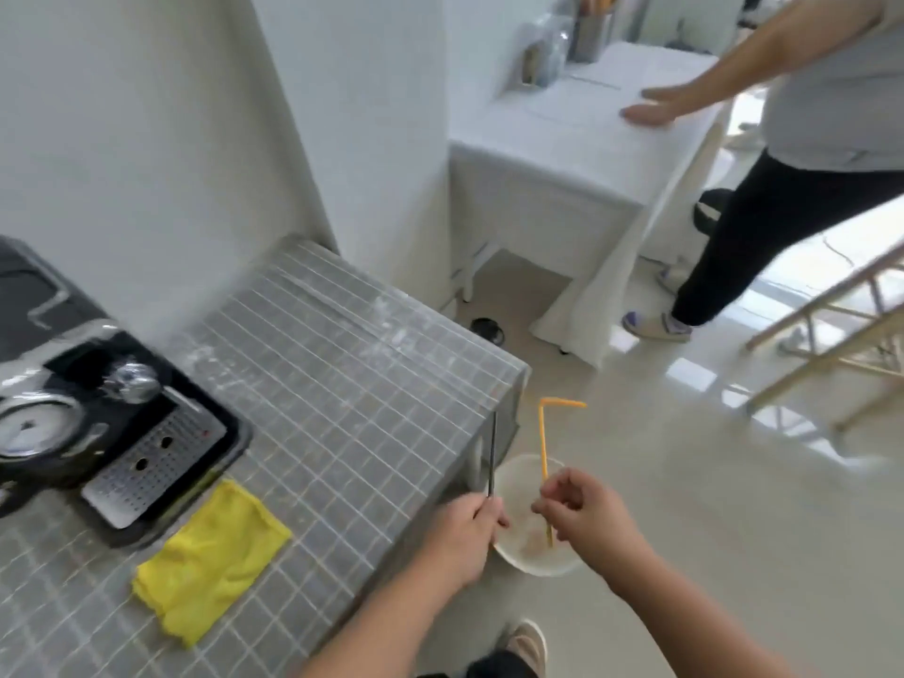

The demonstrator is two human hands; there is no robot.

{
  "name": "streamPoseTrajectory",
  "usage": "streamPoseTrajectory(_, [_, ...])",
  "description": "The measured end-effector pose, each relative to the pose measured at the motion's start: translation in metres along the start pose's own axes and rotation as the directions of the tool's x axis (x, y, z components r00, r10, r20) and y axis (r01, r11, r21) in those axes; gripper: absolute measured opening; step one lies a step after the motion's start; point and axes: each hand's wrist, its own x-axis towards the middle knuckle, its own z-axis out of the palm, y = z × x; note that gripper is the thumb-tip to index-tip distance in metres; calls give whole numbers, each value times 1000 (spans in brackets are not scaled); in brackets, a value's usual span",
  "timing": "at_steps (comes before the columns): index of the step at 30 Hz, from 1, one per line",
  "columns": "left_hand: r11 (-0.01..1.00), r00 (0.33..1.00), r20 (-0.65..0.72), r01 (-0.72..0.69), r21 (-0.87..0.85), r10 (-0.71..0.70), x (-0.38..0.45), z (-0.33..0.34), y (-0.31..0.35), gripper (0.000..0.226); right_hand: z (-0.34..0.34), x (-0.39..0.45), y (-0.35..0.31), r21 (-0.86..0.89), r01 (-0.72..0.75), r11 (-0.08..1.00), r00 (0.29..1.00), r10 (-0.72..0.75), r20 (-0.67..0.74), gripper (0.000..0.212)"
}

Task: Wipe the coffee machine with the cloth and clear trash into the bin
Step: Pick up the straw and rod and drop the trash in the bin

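Left hand (472,523) pinches a thin grey stick (492,455), maybe a stirrer; right hand (582,506) grips the orange straw (543,462) in the cup (533,562). Trash step, bin unseen. Cloth (213,560) lies on the table (342,384) beside the coffee machine (98,423).

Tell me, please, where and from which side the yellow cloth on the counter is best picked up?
Pinch the yellow cloth from above at its raised, folded near-right corner. It lies crumpled and loose on the tiled counter, clear of the coffee machine, so a top pinch would likely lift it.
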Motion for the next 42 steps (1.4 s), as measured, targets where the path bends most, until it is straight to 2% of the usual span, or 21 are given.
streamPoseTrajectory(2, [1000, 998, 62, -5, 29, 3, 16, 30, 13, 31, -25, 7, 25, 39, -126, 991, 991, 128, -34, 15])
streamPoseTrajectory(7, [994, 990, 103, 90, 56, -95, 60, 78, 17, 29, -49, 29, 74, 75, -309, 948, 950, 311, -29, 13])
streamPoseTrajectory(11, [975, 984, 97, 134, 177, -152, 107, 104, -6, 33, -42, 62, 118, 169, -447, 878, 890, 457, -18, 16])
streamPoseTrajectory(16, [926, 951, 70, 273, 259, -300, 169, 132, -55, 36, -19, 113, 187, 223, -580, 783, 804, 595, 4, 16])
streamPoseTrajectory(21, [897, 929, 91, 316, 308, -359, 242, 160, -95, 40, 8, 178, 249, 241, -583, 776, 801, 598, 12, 9])
streamPoseTrajectory(24, [859, 915, 114, 313, 404, -387, 289, 174, -120, 54, 20, 218, 285, 233, -589, 774, 800, 600, 29, 14])
streamPoseTrajectory(27, [829, 929, 122, 245, 502, -348, 330, 176, -147, 44, 18, 250, 318, 195, -586, 786, 806, 591, 40, 17])
streamPoseTrajectory(29, [824, 938, 54, 271, 498, -342, 350, 169, -163, 40, 9, 269, 340, 202, -555, 807, 822, 569, -16, 18])
streamPoseTrajectory(32, [805, 914, -47, 379, 456, -404, 371, 160, -186, 57, -15, 295, 372, 282, -495, 822, 821, 548, -157, 19])
streamPoseTrajectory(34, [784, 891, -52, 423, 455, -451, 383, 162, -201, 66, -30, 313, 398, 299, -475, 828, 802, 547, -241, 21])
streamPoseTrajectory(36, [784, 896, -1, 389, 483, -444, 396, 169, -216, 61, -40, 328, 427, 290, -479, 829, 787, 551, -277, 21])
streamPoseTrajectory(38, [789, 910, 51, 329, 519, -412, 411, 176, -230, 47, -45, 341, 452, 264, -502, 823, 775, 564, -284, 20])
streamPoseTrajectory(42, [804, 939, 56, 258, 536, -339, 434, 181, -240, 36, -50, 368, 491, 222, -496, 840, 785, 543, -298, 22])
